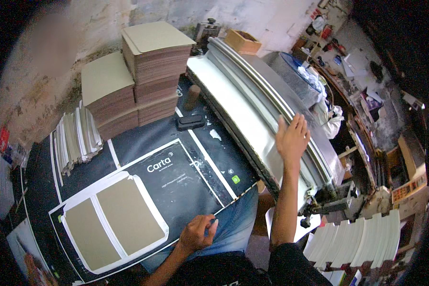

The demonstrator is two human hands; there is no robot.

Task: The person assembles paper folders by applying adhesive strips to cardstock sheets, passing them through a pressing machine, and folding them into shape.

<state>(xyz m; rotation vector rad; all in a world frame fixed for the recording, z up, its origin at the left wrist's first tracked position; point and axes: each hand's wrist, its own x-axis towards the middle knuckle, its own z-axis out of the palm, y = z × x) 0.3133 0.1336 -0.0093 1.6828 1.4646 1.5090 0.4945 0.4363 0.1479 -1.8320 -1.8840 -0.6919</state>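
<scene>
Grey cardboard stacks (138, 76) stand behind; left hand (198, 233) pinches the black sheet (176, 181), right hand (292, 138) spread open.

A large black printed sheet (176, 176) with white border lines covers the table; small cardboard box (243, 42) stands behind.

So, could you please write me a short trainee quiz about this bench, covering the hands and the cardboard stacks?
1. True or false: the right hand rests open on the long metal machine bed.
2. What does the left hand touch? A) the grey board stacks B) the near edge of the black printed sheet C) the white book blocks
3. How many grey boards lie on the white-bordered cover?

Key: 1 true; 2 B; 3 two.
</scene>
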